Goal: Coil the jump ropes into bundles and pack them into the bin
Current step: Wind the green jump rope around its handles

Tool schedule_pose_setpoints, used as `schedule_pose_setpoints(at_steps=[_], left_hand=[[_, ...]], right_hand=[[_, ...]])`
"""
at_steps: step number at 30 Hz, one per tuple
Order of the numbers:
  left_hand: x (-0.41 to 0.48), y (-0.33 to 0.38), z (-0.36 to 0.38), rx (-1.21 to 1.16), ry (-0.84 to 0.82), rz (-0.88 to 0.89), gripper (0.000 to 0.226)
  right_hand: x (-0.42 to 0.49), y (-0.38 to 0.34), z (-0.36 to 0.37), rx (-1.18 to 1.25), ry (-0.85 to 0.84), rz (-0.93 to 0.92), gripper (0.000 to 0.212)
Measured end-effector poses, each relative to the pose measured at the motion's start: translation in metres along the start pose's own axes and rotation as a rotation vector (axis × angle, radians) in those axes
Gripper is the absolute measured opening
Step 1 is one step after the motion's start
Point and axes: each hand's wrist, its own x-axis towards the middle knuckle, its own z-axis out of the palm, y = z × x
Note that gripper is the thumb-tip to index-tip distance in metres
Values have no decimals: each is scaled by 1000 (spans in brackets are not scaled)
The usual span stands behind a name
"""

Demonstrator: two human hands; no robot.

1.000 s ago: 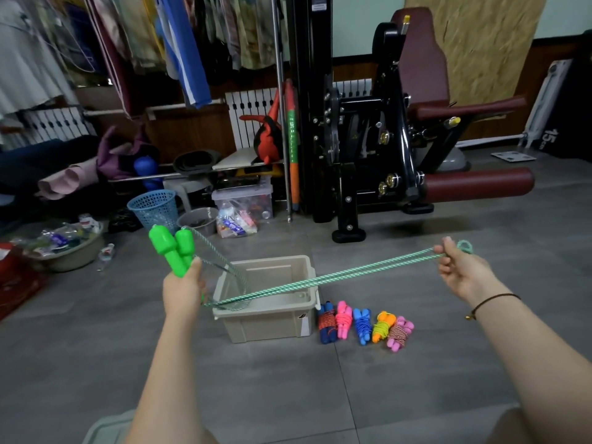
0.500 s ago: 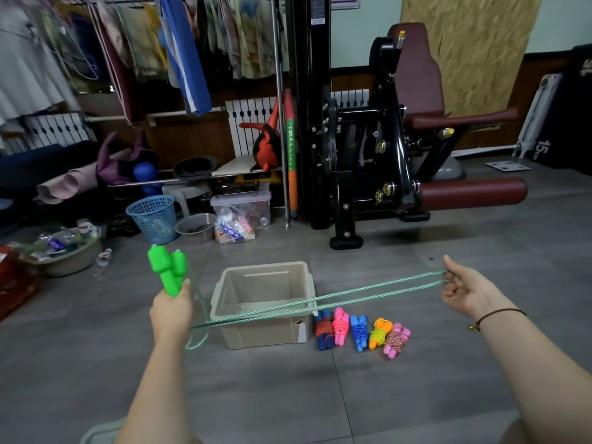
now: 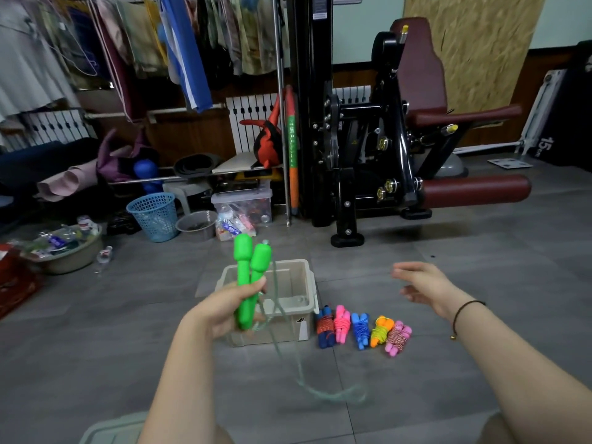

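While the left hand [image 3: 224, 310] is gripping the green handles [image 3: 248, 283], coiling is waiting on the empty right hand [image 3: 426, 286] catching the rope [image 3: 299, 381].

Light: even, soft indoor | shadows: faint | blur: green rope [image 3: 299, 378], perhaps right hand [image 3: 426, 288] | edges: bowed

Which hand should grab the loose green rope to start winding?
Probably right. The right hand is open and free, while the left hand grips both green handles; the rope hangs slack below them.
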Motion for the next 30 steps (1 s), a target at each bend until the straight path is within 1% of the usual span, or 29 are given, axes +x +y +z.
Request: schedule_pose_setpoints(at_steps=[2,4,7,10,12,14,16,17,19,20,22,24,26,28,30], left_hand=[[-4,5,12,84,-151,-106,28],[-5,11,25,79,-273,-172,27],[-5,21,46,150,-387,-151,28],[-6,24,62,167,-450,-98,31],[-7,26,65,89,-451,-49,31],[-7,27,64,2,-464,4,29],[-9,27,63,-61,-492,35,29],[-10,27,62,-79,-504,47,28],[-11,26,64,-120,-481,83,25],[-11,26,65,-155,-435,105,23],[-6,26,66,-223,-284,146,18],[2,24,62,-205,-128,170,12],[10,19,57,-42,-36,165,10],[16,13,51,221,15,140,10],[20,8,49,515,5,99,10]], right_hand=[[-10,-13,20,-80,-129,-133,24],[-20,-24,39,-130,-259,-262,37],[-30,-33,68,-108,-399,-376,60],[-34,-39,92,20,-459,-420,67],[-32,-41,97,153,-466,-405,63],[-30,-42,95,249,-472,-387,47],[-30,-42,93,267,-503,-375,30],[-28,-40,93,233,-523,-381,26],[-28,-37,94,62,-541,-421,23],[-30,-35,95,-40,-546,-447,22],[-35,-32,99,-233,-566,-470,19],[-46,-32,104,-392,-634,-445,22],[-54,-32,109,-500,-707,-411,27],[-57,-31,111,-667,-708,-434,29],[-56,-29,111,-892,-681,-502,32]])
